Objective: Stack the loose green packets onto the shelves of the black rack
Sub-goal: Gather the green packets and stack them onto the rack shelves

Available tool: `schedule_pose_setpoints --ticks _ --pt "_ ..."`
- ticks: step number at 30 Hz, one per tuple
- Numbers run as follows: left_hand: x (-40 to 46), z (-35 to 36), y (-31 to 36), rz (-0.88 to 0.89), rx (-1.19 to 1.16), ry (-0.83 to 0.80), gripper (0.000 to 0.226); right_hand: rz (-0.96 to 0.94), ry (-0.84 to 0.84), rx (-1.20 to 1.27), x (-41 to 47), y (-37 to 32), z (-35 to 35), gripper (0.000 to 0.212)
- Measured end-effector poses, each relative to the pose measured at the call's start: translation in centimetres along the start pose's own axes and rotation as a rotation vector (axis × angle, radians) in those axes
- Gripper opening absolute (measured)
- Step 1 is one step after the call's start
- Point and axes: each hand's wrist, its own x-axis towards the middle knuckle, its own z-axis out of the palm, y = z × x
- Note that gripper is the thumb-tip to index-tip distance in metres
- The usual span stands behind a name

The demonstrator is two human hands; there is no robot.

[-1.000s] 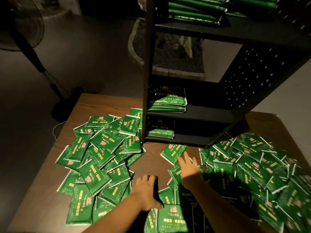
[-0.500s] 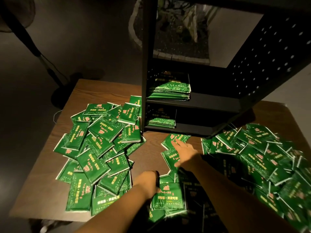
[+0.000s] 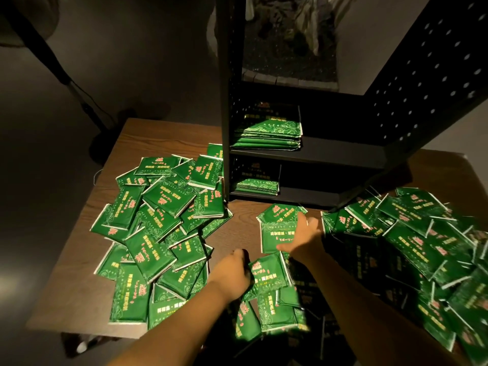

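While the right hand (image 3: 303, 237) lies flat with fingers spread on a green packet (image 3: 277, 233) just in front of the black rack (image 3: 396, 122), the left hand (image 3: 233, 273) curls its fingers round the edge of another packet (image 3: 269, 276) nearer the body. Loose packets lie heaped on the wooden table (image 3: 163, 136) in a left pile (image 3: 161, 228) and a right pile (image 3: 412, 239). Inside the rack, the upper shelf (image 3: 340, 151) carries a neat stack of packets (image 3: 268, 133) at its left end, and the lower shelf (image 3: 309, 196) holds a thinner stack (image 3: 256, 184), also at the left.
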Motion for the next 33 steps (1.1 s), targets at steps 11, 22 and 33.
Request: schedule_pose_setpoints --ticks 11,22,33 --pt "1.4 1.3 2.1 -0.013 0.111 -0.175 0.037 0.028 -0.189 -0.16 0.3 -0.3 -0.4 0.05" --pt "1.7 -0.7 1.5 -0.004 0.012 -0.12 0.023 -0.088 -0.179 -0.002 -0.9 0.7 -1.1 0.038" --pt "0.6 -6.0 -1.9 -0.223 -0.915 0.12 0.019 0.349 -0.107 1.055 -2.2 1.0 -3.6 0.073"
